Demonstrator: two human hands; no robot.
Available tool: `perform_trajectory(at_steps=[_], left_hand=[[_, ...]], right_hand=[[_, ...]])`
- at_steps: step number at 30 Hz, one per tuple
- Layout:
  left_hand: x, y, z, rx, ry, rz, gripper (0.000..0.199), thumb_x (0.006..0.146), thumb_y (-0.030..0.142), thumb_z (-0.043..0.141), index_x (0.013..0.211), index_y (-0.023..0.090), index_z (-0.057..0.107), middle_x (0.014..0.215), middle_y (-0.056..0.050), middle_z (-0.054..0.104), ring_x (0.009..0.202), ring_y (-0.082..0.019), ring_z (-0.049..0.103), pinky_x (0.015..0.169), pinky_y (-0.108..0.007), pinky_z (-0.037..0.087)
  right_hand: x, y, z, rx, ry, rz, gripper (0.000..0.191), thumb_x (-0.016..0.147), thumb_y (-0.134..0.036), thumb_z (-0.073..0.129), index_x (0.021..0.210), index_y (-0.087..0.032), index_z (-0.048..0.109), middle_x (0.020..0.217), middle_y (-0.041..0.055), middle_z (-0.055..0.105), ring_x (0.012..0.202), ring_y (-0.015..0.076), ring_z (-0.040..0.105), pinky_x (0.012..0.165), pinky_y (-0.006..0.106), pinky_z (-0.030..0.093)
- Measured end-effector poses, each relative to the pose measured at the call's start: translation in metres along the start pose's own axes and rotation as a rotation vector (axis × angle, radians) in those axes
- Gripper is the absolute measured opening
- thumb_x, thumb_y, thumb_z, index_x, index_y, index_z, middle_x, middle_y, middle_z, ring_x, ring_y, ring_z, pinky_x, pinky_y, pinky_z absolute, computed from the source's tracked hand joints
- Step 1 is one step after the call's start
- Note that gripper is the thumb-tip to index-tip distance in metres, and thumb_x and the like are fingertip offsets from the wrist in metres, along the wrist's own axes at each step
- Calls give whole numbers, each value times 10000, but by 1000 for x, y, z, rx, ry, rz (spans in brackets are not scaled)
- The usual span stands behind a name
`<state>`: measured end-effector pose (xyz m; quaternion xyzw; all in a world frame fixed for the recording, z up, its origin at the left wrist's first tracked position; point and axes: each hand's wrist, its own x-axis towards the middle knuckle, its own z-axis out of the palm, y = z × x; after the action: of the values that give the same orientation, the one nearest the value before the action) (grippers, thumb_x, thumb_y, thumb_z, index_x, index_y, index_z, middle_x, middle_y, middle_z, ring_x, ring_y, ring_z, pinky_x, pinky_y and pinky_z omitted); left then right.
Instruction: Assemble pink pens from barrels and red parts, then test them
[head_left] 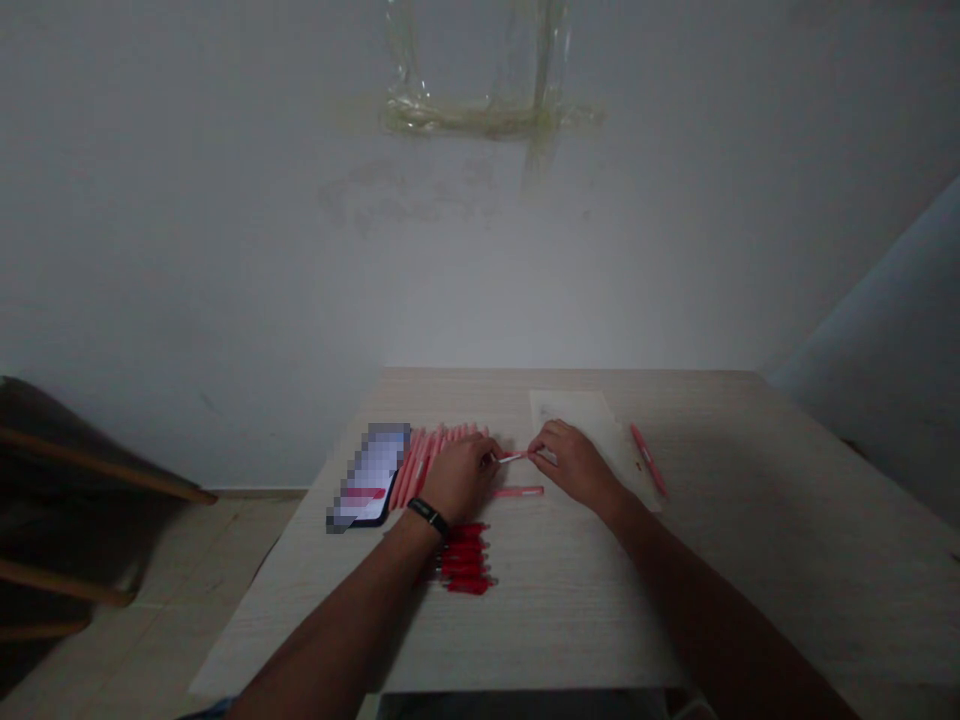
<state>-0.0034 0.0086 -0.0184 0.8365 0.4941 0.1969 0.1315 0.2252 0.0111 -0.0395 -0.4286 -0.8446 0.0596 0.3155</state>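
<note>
Between my two hands runs a slim pink-and-white pen (513,458), held level a little above the table. My left hand (469,468) pinches its left end, and a dark band circles that wrist. At the pen's right end, the thumb and fingertips of my right hand (574,462) are closed on it. Just below lies another pink pen (519,491), partly covered by my left hand. Several pink pens (411,470) lie side by side left of my left hand, which hides part of the row. Several red pens (466,560) are stacked beside my left forearm.
A phone (367,480) with a lit screen, partly blurred out, lies left of the pink row. Under and beyond my right hand is a white sheet of paper (585,405). One pink pen (649,460) lies right of it. The pale wooden table (555,620) meets the wall.
</note>
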Motion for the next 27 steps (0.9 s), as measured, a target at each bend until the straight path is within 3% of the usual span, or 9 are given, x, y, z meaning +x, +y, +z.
perform_trajectory(at_steps=[17, 27], left_hand=[[-1, 2, 3, -9, -22, 38, 190, 857, 127, 560, 928, 189, 725, 929, -75, 693, 861, -185, 621, 746, -264, 428], [0, 1, 1, -10, -8, -22, 184, 884, 179, 565, 957, 199, 733, 960, -81, 708, 884, -199, 623, 780, -291, 433]], right_hand=[[1, -8, 4, -19, -79, -76, 99, 959, -248, 603, 906, -188, 662, 903, 60, 647, 895, 204, 581, 862, 353, 449], [1, 6, 4, 14, -34, 1, 119, 972, -224, 579, 907, -183, 670, 894, 51, 640, 905, 196, 576, 857, 338, 449]])
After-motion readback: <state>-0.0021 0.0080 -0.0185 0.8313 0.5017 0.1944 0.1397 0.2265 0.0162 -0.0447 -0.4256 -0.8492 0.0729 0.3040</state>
